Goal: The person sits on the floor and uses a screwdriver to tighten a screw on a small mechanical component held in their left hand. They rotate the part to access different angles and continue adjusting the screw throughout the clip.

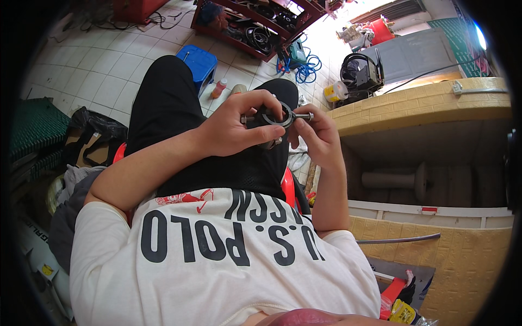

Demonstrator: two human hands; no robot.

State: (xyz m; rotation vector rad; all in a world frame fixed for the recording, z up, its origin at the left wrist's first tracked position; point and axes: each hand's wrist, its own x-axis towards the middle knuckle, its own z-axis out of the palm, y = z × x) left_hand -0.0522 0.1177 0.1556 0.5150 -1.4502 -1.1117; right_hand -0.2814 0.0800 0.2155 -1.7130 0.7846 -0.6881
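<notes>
While L grip (pixel 232 123) holds metal ring clamp (pixel 289 113) by its L side, R grip (pixel 323 140) pinches bolt (pixel 305 116) on R side.

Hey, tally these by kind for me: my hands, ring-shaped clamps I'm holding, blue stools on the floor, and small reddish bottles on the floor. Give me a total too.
Hands: 2 (left hand, right hand)
Metal ring clamp: 1
Blue stool: 1
Small reddish bottle: 1
Total: 5
</notes>
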